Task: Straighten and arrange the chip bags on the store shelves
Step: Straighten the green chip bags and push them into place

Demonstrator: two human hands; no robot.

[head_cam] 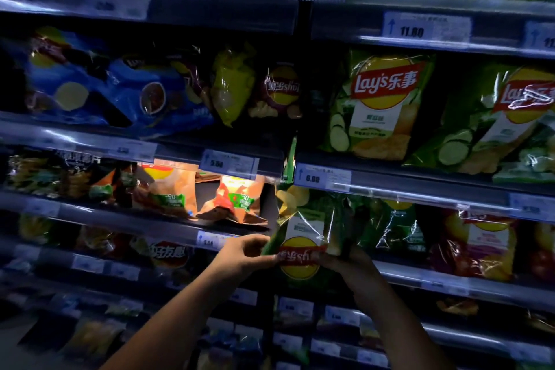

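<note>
The left forearm (180, 309) and right forearm (396, 318) reach up from the bottom edge of the view toward the dim shelves. The left hand (244, 255) has its fingers curled and pinches the left edge of an upside-down green chip bag (303, 237) between thumb and fingertips. The right hand (345, 264) grips the bag's right side with the thumb on the front, but shadow hides how its other fingers lie. The bag is held off the shelf, its logo inverted, at the left end of the right-hand bay under the 6.00 price tag (322, 178). Just beside it on that tier stands another green bag (393, 228), and further right a red and yellow bag (480, 243). To the left, in the neighbouring bay, two orange bags (168, 189) sit in a patch of light below the 5.00 price tag (229, 163). One tier up, two cucumber-flavour bags (381, 105) stand upright on the right, the second leaning. On the left lie tumbled blue bags (105, 90) and a tilted yellow bag (231, 84). Higher still is the 11.80 price tag (426, 27).
</note>
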